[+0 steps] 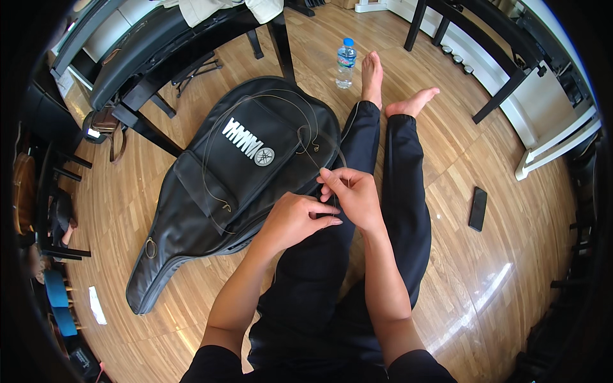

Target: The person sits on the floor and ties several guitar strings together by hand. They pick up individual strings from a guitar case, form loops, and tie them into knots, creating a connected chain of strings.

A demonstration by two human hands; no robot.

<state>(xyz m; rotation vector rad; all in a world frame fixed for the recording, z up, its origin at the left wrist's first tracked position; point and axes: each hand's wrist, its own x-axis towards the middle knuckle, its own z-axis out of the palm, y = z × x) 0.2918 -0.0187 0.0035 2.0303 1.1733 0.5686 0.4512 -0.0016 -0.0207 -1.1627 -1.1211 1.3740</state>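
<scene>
Over my left thigh, my right hand (pixel 352 196) is closed in a pinch on a thin guitar string (pixel 310 154). My left hand (pixel 295 220) sits just below and to its left, thumb and forefinger pinched together on the string. Loops of the string rise from the fingers over a black guitar gig bag (pixel 255 175). The bag lies flat beside my left leg, with a white logo on its front. Another thin string (pixel 204 172) curves across its top, its curled end near the pocket. The exact finger contact is too fine to make out.
A water bottle (pixel 345 64) with a blue cap stands by my feet. A dark phone (pixel 477 209) lies on the wooden floor at right. Black bench legs (pixel 281 48) stand behind the bag. A small white paper (pixel 97 305) lies at far left.
</scene>
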